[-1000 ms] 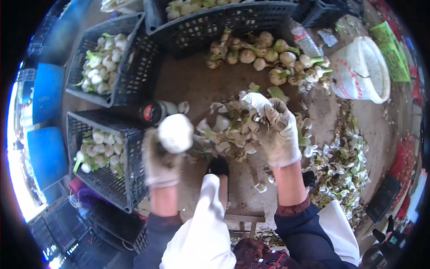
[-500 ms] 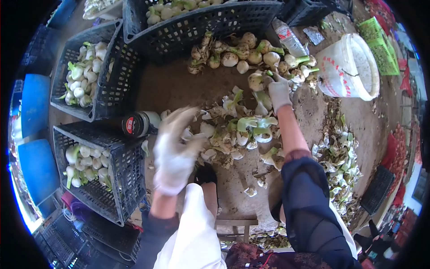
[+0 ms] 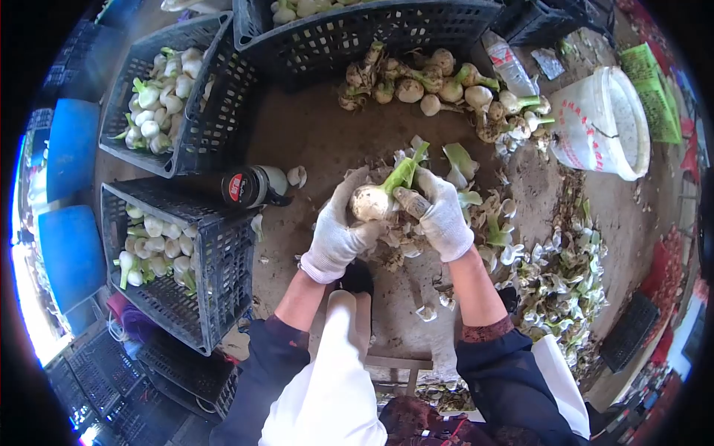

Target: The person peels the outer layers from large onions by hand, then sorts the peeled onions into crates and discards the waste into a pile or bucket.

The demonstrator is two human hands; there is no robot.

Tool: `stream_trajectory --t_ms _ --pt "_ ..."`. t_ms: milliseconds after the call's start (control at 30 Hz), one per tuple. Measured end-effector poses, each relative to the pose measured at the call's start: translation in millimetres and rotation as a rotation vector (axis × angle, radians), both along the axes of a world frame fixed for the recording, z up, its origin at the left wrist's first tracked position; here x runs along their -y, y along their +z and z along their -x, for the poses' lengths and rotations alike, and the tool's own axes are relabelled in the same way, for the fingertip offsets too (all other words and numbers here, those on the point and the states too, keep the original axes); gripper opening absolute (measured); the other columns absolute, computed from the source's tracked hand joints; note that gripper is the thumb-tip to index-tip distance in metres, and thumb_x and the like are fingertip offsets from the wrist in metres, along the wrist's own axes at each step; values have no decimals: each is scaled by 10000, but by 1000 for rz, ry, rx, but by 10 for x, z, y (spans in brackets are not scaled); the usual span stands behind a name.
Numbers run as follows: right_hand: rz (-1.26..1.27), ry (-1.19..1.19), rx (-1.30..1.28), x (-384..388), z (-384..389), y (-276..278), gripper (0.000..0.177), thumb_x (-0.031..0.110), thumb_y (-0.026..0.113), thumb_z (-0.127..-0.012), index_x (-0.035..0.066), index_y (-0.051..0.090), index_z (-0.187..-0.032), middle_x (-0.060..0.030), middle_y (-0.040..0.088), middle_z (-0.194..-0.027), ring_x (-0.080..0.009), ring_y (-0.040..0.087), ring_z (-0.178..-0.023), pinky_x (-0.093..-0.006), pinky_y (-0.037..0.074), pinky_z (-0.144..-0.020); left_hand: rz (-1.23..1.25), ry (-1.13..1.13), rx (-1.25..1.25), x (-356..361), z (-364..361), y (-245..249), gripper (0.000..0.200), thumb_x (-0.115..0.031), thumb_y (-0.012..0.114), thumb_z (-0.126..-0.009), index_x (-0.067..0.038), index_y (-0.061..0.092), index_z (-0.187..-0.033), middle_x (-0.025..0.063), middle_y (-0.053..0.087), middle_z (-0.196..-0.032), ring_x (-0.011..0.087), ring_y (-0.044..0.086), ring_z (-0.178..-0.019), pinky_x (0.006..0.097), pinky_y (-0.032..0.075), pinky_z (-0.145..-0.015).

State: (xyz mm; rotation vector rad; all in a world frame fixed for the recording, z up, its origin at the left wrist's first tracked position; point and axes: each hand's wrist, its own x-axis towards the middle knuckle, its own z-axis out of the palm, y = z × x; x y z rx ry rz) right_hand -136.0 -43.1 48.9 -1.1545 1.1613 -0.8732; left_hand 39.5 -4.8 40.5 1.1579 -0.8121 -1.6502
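A garlic bulb (image 3: 370, 203) with a green stem is held in front of me, above a litter of peeled skins. My left hand (image 3: 332, 236), in a whitish knit glove, is closed round the bulb's left side. My right hand (image 3: 446, 217), gloved too and dirty at the fingertips, grips the bulb's right side at the base of the stem. Beyond my hands lies a row of soil-stained garlic bulbs (image 3: 409, 91), some with green stems. Loose skins and leaf pieces (image 3: 494, 227) lie right of my right hand.
Black crates (image 3: 216, 290) of cleaner white garlic stand at the left, and another crate (image 3: 372, 30) is at the back. A lidded jar (image 3: 245, 187) sits beside the left crates. At the right are a white bucket (image 3: 584, 126), a plastic bottle (image 3: 507, 63) and a heap of peelings (image 3: 561, 279).
My right hand has drawn a garlic bulb from the row back towards me. My left hand has moved right and closed on it. The view has shifted slightly.
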Motion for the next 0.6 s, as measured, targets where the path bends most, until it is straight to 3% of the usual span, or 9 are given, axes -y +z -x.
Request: stream_trajectory --t_ms 67,133,167,267,333,400,467,533,600 --pt "-96 13 36 6 73 31 234 149 641 -860 -30 623 -1009 -59 641 -859 -111 569 -779 -288 478 -710 -10 -23 -32 -16 16 26 952 -382 848 -683 44 362 -1382 122 523 -1289 209 521 -1185 334 434 -1002" --pt "-189 23 74 8 157 46 223 124 624 -860 -35 620 -1016 -52 637 -852 -107 567 -773 -287 478 -704 -167 -6 -296 -13 51 74 766 -417 719 -812 3 399 -1367 112 535 -1281 227 539 -1167 351 456 -983" --pt "-79 92 24 -5 201 47 220 107 612 -858 -33 623 -1028 -45 639 -856 -101 568 -775 -279 478 -703 -337 -6 -440 3 14 -5 584 -444 552 -913 -46 455 -1329 103 572 -1235 241 574 -1112 373 491 -934" --pt "11 72 -13 -168 145 78 288 68 614 -845 -18 626 -1119 -36 652 -881 -91 578 -767 -237 476 -688 -526 228 -654 17 44 -78 511 -465 464 -945 -81 510 -1279 92 610 -1173 240 603 -1052 385 502 -902" --pt "-124 -51 179 -200 50 0 290 60 614 -844 -11 630 -1125 -29 657 -886 -81 580 -765 -232 479 -684 -507 121 -689 46 41 -89 467 -450 475 -953 -77 550 -1225 79 631 -1109 221 622 -986 361 511 -871" --pt "-218 -63 144 -277 34 -49 261 44 603 -842 -7 643 -1095 -29 664 -907 -75 585 -780 -229 483 -688 -347 96 -231 43 87 -248 415 -419 475 -967 -82 567 -1190 64 630 -1090 190 619 -959 344 520 -843" --pt "-404 -46 184 -321 6 -53 236 22 593 -830 -15 652 -1056 -30 667 -910 -77 589 -786 -226 485 -688 -401 171 -200 54 105 -344 379 -375 470 -981 -61 576 -1163 65 637 -1051 164 619 -901 322 526 -796" --pt "-413 -65 232 -346 53 -58 235 4 578 -825 -19 655 -1046 -34 670 -905 -83 601 -779 -228 494 -685 -95 290 53 99 173 -330 372 -355 463 -985 -37 583 -1136 75 644 -1004 157 621 -845 301 525 -757" --pt "-424 -106 326 -360 160 -79 240 -31 546 -813 -25 661 -1024 -42 676 -894 -96 625 -764 -233 511 -679 -62 354 99 106 276 -299 373 -347 460 -986 -13 607 -1063 87 657 -903 157 624 -751 286 525 -692"
